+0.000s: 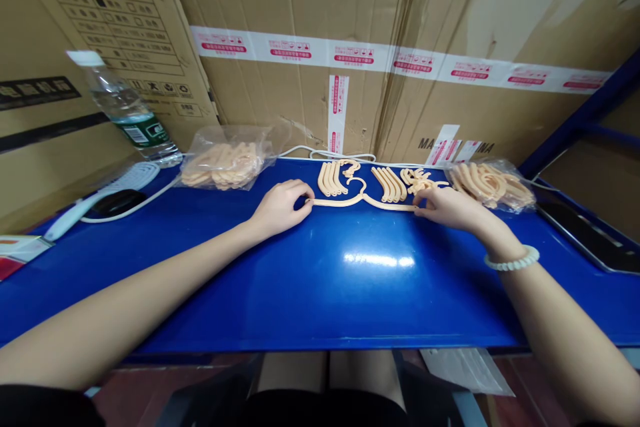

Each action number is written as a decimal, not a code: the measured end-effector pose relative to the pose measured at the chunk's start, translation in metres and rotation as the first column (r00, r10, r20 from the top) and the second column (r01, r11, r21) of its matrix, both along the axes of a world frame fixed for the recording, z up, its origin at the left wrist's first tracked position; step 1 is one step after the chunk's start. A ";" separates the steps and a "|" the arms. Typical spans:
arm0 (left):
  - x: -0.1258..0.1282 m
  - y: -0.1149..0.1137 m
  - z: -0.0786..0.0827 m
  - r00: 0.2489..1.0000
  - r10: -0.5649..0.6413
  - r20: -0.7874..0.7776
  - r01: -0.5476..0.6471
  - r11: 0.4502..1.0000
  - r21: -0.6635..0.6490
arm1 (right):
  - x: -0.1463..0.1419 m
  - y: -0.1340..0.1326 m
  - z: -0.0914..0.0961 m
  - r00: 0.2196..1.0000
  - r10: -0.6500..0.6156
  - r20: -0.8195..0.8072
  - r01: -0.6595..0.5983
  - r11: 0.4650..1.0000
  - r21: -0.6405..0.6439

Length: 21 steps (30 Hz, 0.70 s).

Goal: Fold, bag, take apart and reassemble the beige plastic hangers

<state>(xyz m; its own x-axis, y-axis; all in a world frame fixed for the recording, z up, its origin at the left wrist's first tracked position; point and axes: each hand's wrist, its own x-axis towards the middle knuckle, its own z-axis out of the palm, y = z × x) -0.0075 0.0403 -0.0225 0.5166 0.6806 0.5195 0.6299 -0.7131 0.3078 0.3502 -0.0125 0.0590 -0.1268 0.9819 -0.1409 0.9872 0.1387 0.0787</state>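
A cream plastic clothes hanger [340, 202] spans the space between my two hands, its hook pointing away from me. My left hand [283, 207] pinches the tip of its left arm. At the other end, my right hand [447, 208] has its fingers closed on the right arm's tip. Behind the hanger lie a row of loose curved hanger arms [331, 179] on the left and a second row of hanger arms [389, 184] on the right. Small hook pieces [351, 166] rest by the left row, and a pile of hooks [416, 180] sits near my right fingers.
Clear bags of cream parts stand at the left [225, 163] and right [493, 183] of the blue table [330, 293]. A water bottle [133, 113], a hairbrush [107, 190] and a black mouse [119, 203] are far left. A phone [593, 233] lies right; cardboard boxes [280, 0] wall the back.
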 end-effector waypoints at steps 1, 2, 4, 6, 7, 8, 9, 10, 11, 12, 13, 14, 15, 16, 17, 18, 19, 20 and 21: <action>0.000 0.000 0.000 1.000 -0.001 0.001 0.001 1.000 0.000 | -0.001 0.000 0.000 1.000 0.005 0.002 -0.005 1.000 0.016; 0.000 0.000 0.000 1.000 0.000 0.001 0.000 1.000 -0.001 | -0.002 0.000 -0.001 1.000 0.011 0.004 -0.012 0.999 0.034; 0.001 -0.001 0.001 1.000 0.004 0.000 -0.004 1.000 -0.002 | -0.002 0.000 -0.002 1.000 0.024 0.008 -0.024 0.998 0.064; 0.001 -0.001 0.001 1.000 0.006 -0.001 -0.006 1.000 -0.002 | -0.002 0.001 -0.003 0.999 0.032 0.012 -0.033 0.997 0.076; 0.001 -0.001 0.001 1.000 0.005 -0.002 -0.005 1.000 -0.001 | -0.002 0.001 -0.003 0.999 0.035 0.016 -0.036 0.996 0.077; 0.001 -0.001 0.001 1.000 0.003 -0.003 -0.003 1.000 0.001 | -0.002 0.001 -0.003 0.999 0.037 0.020 -0.039 0.996 0.079; 0.001 -0.001 0.001 1.000 0.001 -0.004 -0.001 1.000 0.003 | -0.001 0.002 -0.003 0.999 0.038 0.025 -0.040 0.996 0.081; 0.001 -0.001 0.001 1.000 0.000 -0.005 0.000 1.000 0.005 | -0.001 0.002 -0.003 0.999 0.037 0.030 -0.040 0.996 0.081; 0.001 -0.001 0.001 1.000 0.000 -0.006 0.000 1.000 0.007 | -0.001 0.001 -0.003 0.999 0.035 0.035 -0.037 0.996 0.082; 0.001 -0.001 0.001 1.000 0.001 -0.006 -0.001 1.000 0.008 | -0.001 0.001 -0.003 0.999 0.032 0.039 -0.035 0.996 0.083; 0.001 -0.001 0.002 1.000 0.002 -0.007 -0.002 1.000 0.009 | -0.001 0.001 -0.003 0.999 0.030 0.041 -0.033 0.996 0.085; 0.001 -0.001 0.002 1.000 0.004 -0.008 -0.004 1.000 0.009 | -0.001 0.001 -0.004 0.999 0.029 0.043 -0.032 0.996 0.089; 0.001 -0.002 0.002 1.000 0.004 -0.008 -0.004 1.000 0.008 | 0.000 0.001 -0.004 0.999 0.030 0.042 -0.033 0.995 0.093; 0.001 -0.002 0.002 1.000 0.005 -0.008 -0.005 1.000 0.008 | 0.000 0.001 -0.005 0.999 0.031 0.042 -0.034 0.995 0.096; 0.001 -0.002 0.002 1.000 0.005 -0.008 -0.005 1.000 0.008 | 0.000 0.002 -0.006 0.999 0.030 0.043 -0.034 0.994 0.099; 0.001 -0.002 0.002 1.000 0.006 -0.007 -0.006 1.000 0.007 | 0.000 0.002 -0.006 0.999 0.025 0.048 -0.030 0.994 0.102; 0.001 -0.002 0.002 1.000 0.008 -0.005 -0.008 1.000 0.006 | 0.000 0.002 -0.006 0.998 0.015 0.055 -0.021 0.995 0.101; 0.001 -0.002 0.001 1.000 0.012 -0.002 -0.012 1.000 0.006 | 0.000 0.002 -0.005 0.998 0.000 0.066 -0.006 0.996 0.092; 0.001 -0.002 0.001 1.000 0.017 0.000 -0.017 1.000 0.007 | 0.000 0.002 -0.004 0.997 -0.018 0.079 0.013 0.997 0.075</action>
<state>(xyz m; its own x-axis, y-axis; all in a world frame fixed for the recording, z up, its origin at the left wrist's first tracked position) -0.0064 0.0387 -0.0215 0.5050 0.6857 0.5242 0.6421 -0.7043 0.3027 0.3504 -0.0107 0.0545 -0.1027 0.9917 -0.0769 0.9793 0.1144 0.1668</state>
